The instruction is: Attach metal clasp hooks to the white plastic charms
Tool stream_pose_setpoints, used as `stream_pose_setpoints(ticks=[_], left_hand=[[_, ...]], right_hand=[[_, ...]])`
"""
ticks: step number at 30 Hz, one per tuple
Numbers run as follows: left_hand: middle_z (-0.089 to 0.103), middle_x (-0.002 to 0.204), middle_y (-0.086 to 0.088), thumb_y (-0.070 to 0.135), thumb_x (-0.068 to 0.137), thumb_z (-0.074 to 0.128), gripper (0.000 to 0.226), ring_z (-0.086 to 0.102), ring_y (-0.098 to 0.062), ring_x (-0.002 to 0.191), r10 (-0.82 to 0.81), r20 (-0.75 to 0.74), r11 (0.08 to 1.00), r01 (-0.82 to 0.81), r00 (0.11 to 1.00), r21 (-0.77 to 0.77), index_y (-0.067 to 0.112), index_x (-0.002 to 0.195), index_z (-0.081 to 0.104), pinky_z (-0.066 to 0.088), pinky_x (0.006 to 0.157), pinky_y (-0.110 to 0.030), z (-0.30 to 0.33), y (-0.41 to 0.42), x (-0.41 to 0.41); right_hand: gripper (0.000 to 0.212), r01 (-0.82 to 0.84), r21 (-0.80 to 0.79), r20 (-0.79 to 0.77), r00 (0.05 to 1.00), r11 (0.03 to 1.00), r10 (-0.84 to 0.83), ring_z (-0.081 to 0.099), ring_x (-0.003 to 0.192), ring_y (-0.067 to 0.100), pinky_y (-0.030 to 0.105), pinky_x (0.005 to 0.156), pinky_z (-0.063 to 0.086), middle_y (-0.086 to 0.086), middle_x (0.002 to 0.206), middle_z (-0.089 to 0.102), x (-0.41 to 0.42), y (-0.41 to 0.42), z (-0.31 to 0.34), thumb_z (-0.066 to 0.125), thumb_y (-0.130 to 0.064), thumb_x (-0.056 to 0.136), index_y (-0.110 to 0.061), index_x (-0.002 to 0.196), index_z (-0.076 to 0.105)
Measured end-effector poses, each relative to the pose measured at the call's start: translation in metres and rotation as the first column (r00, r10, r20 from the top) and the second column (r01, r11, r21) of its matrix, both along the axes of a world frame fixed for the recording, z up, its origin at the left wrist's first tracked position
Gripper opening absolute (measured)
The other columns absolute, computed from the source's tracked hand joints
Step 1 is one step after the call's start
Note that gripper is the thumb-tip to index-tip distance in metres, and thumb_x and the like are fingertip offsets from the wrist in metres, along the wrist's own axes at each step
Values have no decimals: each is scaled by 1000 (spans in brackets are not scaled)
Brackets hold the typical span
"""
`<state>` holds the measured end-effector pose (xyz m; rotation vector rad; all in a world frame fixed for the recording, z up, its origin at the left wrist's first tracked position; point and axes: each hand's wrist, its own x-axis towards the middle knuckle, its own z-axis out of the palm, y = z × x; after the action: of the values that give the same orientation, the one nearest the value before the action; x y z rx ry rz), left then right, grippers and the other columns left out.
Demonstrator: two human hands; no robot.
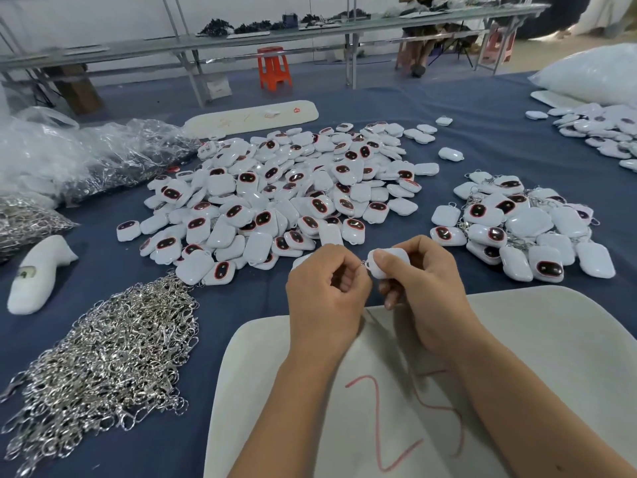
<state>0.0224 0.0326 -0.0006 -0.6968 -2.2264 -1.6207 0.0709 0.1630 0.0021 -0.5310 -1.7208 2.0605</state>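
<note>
My right hand (422,288) grips a white plastic charm (388,262) between thumb and fingers. My left hand (325,294) pinches a small metal clasp hook (363,264) at the charm's left edge; most of the hook is hidden by my fingers. Both hands hover above the front of the blue table. A big heap of loose white charms (282,198) with dark red-rimmed faces lies behind my hands. A pile of silver clasp hooks (107,353) lies at the front left. To the right sits a smaller heap of charms with hooks on them (520,225).
A white foam board (517,374) with red writing lies under my forearms. Clear bags of metal hooks (86,160) sit at the far left, with a white foam piece (38,274) near them. More charms (603,132) and a white bag (593,74) are at the far right.
</note>
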Motion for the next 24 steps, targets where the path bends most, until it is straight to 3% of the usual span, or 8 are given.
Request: stream_pose_setpoints(ticks=[5, 7, 9, 11, 14, 18, 22, 24], left_hand=[[65, 70, 8, 7, 83, 71, 16, 63, -18, 70, -54, 26, 998, 53, 998, 31, 21, 75, 66, 50, 63, -23, -3, -1, -1], [66, 71, 10, 10, 82, 71, 16, 63, -15, 68, -45, 84, 998, 48, 995, -36, 24, 75, 67, 48, 62, -20, -6, 1, -2], [67, 74, 14, 16, 79, 69, 13, 63, -11, 68, -6, 121, 995, 18, 993, -94, 28, 77, 66, 48, 60, -19, -7, 2, -3], [66, 77, 14, 23, 75, 70, 11, 64, -11, 68, 10, 135, 995, 3, 991, -98, 31, 80, 64, 51, 60, -21, -7, 2, -3], [65, 76, 12, 23, 78, 75, 14, 62, -11, 65, 6, 151, 994, 10, 988, -104, 30, 78, 63, 51, 60, -23, -5, -1, -3], [63, 72, 10, 10, 84, 75, 28, 59, -9, 67, 58, 93, 979, -38, 994, -202, 32, 72, 64, 44, 62, -17, -5, -6, -7], [58, 66, 8, 11, 81, 76, 27, 54, -10, 66, 64, 60, 969, -48, 996, -242, 25, 65, 59, 39, 59, -25, -5, -6, -6], [60, 65, 7, 12, 80, 78, 25, 53, -12, 64, 31, 107, 983, -11, 994, -185, 21, 65, 60, 42, 58, -28, -6, -6, -7]], right_hand=[[24, -2, -85, 54, 999, 996, 6, 56, 52, 15, 23, 41, 43, 4, 74, 70, -2, 4, -3, 81, -19, 90, -8, 93, 60], [20, 99, 192, 13, 995, 976, -103, 59, 58, 14, 27, 48, 48, -2, 78, 70, -1, 2, -6, 81, -18, 89, -15, 92, 62], [20, 150, 490, -107, 988, 859, -111, 61, 70, 11, 24, 63, 52, -9, 85, 67, 0, 0, -7, 80, -15, 89, -24, 92, 63], [22, 154, 615, -173, 983, 774, -57, 64, 82, 12, 22, 71, 52, -13, 89, 67, 2, -3, -6, 79, -12, 89, -27, 95, 65], [22, 122, 665, -199, 980, 737, 17, 65, 90, 17, 30, 74, 53, -13, 92, 69, 2, -4, -4, 79, -6, 88, -23, 98, 70], [19, 78, 698, -237, 963, 712, 126, 66, 93, 16, 26, 75, 51, -9, 96, 71, 3, -4, -1, 80, -1, 87, -15, 97, 73], [18, 104, 708, -220, 972, 698, 78, 67, 90, 15, 24, 76, 52, -8, 92, 72, 3, -4, -3, 80, -1, 86, -15, 96, 73], [14, 112, 658, -186, 982, 745, 17, 67, 82, 13, 19, 72, 51, -10, 83, 72, 3, -4, -3, 80, -7, 87, -18, 92, 72]])
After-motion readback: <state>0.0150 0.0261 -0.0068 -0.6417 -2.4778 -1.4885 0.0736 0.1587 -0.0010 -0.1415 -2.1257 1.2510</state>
